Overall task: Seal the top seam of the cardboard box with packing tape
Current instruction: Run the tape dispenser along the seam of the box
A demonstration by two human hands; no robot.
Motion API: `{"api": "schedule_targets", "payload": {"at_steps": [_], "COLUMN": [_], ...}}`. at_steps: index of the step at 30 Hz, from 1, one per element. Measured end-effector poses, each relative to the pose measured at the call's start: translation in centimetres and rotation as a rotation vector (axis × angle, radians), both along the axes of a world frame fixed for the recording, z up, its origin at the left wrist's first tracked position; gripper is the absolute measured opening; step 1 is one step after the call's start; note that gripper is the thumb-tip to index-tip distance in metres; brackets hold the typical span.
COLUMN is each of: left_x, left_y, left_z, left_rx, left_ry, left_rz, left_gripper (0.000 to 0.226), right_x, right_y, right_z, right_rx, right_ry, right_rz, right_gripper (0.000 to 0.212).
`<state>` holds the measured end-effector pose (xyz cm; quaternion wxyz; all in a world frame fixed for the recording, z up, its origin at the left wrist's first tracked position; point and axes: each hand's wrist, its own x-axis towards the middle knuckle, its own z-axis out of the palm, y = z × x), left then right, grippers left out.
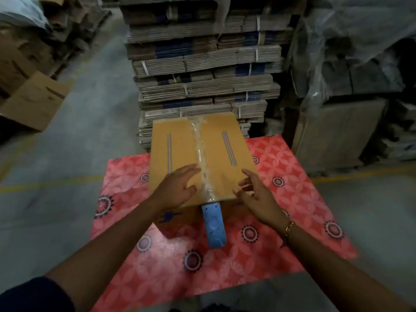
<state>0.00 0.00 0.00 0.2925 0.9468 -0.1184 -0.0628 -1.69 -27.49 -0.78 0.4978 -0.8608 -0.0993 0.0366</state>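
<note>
— One cardboard box [180, 154] is lying on a red patterned mat [292, 199] on the floor, its two top flaps meeting at a centre seam. One strip of clear, wrinkled packing tape [201, 149] is running along that seam from the far edge to the near edge.

— And the dispenser?

— One blue tape dispenser [213, 226] is hanging off the near edge of the box, over its front face, with the tape leading up to it. It looks like smooth plastic, curved at the lower end.

— How are the hands sitting?

— Two bare hands are hovering over the near end of the lid, one on each side of the tape. Left hand [177, 188] is reaching palm down with its fingers [190, 168] spread apart, the tips close to the strip. Right hand [254, 194] is tilted inward, fingers loosely apart and curled, holding nothing. One bracelet [288, 229] is circling the right wrist.

— Beyond the mat?

— One tall stack of flattened, strapped cartons [202, 70] is standing just behind the box. Grey concrete floor [56, 154] is stretching around, crossed by yellow lines.
</note>
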Motion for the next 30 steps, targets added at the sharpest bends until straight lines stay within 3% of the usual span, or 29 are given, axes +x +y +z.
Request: {"api": "schedule_targets", "payload": {"at_steps": [5, 9, 14, 20, 27, 30], "left_x": [0.4, 1.3, 1.8, 1.4, 1.6, 1.7], "left_y": [0.3, -0.1, 0.2, 0.2, 0.2, 0.3], "left_z": [-3.5, -5.7, -8.4, -9.3, -10.5, -10.8], "left_rx": [0.255, 0.499, 0.529, 0.429, 0.423, 0.42], "left_ry": [0.02, -0.103, -0.18, -0.261, -0.291, -0.307], "left_rz": [-0.281, -0.494, -0.581, -0.523, -0.49, -0.493], "left_gripper": [0.079, 0.094, 0.098, 0.086, 0.069, 0.068], "right_x": [-5.3, -8.1, -8.2, -7.6, -9.2, -9.6], "right_y": [2.8, 5.1, 8.0, 9.3, 9.0, 9.1], "right_z": [-5.7, -8.7, -10.9, -10.8, -8.9, -8.4], "right_rx": [-0.088, -0.213, -0.236, -0.133, -0.151, -0.168], "right_ry": [0.129, 0.165, 0.239, 0.247, 0.228, 0.239], "right_rz": [-0.088, -0.12, -0.185, -0.195, -0.265, -0.281], "right_gripper": [0.088, 0.111, 0.117, 0.091, 0.058, 0.055]}}
